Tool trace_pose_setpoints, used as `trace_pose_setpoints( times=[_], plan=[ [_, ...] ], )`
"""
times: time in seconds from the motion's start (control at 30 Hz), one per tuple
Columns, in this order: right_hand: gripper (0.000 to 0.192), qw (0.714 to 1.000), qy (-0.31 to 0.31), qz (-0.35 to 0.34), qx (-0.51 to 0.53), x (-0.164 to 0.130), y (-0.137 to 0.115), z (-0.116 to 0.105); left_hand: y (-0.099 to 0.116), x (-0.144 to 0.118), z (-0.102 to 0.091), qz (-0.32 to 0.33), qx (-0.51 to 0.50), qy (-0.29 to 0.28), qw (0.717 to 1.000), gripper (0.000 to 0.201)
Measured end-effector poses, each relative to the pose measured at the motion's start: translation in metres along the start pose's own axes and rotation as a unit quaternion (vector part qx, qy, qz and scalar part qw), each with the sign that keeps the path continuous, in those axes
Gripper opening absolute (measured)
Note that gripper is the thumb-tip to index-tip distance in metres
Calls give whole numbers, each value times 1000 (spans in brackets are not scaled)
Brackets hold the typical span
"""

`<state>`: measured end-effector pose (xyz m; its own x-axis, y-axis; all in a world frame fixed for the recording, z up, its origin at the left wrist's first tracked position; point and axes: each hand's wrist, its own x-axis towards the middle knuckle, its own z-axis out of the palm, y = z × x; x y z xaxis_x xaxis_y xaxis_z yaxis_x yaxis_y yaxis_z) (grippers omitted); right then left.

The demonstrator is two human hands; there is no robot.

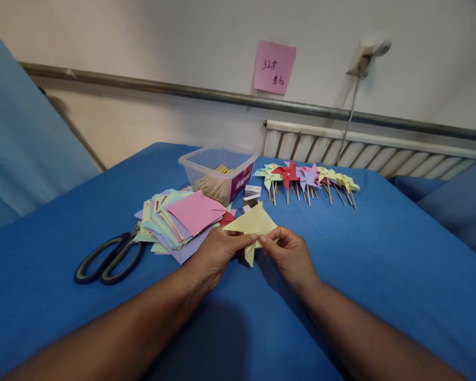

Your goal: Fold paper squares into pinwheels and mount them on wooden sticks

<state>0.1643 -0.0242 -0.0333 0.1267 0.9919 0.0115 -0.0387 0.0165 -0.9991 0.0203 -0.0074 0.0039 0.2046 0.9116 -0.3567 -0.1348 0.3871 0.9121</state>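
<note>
Your left hand (216, 254) and right hand (287, 253) meet near the middle of the bench (381, 275), which is covered in blue cloth. Both hands grasp one folded sheet of yellow paper (252, 222). The left thumb and fingers pinch its lower left edge; the right fingertips pinch its lower right edge. The paper forms a triangle pointing toward 12 o'clock, with a small tail hanging down between the two hands. It is raised just above the cloth.

At 10 o'clock from the hands lies a loose stack of coloured paper squares (182, 219), with a pink sheet on top. The stack's near edge sits just beside your left hand. At 9 o'clock, a pair of black-handled scissors (109, 259) lies flat, blades tucked under the stack's left edge.

At 12 o'clock stands a clear plastic box (218, 172) holding thin wooden sticks. Just beside its right wall sit a few small boxes (252, 196); their contents cannot be determined.

At 1 o'clock, a row of finished paper pinwheels (307, 177) on sticks lies well apart from the hands. On the wall beyond hangs a pink sticky note (274, 67) with handwriting.
</note>
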Motion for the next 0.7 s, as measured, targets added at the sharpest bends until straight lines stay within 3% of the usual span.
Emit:
trace_pose_setpoints(
  times=[0.33,0.7],
  plan=[
    [26,1000,-30,-1,1,-5,-5,-1,0,1,-3,-4,-7,13,1000,26],
    [25,998,-4,-31,-53,-3,-3,-2,0,3,-4,16,33,1,999,27]
  ],
)
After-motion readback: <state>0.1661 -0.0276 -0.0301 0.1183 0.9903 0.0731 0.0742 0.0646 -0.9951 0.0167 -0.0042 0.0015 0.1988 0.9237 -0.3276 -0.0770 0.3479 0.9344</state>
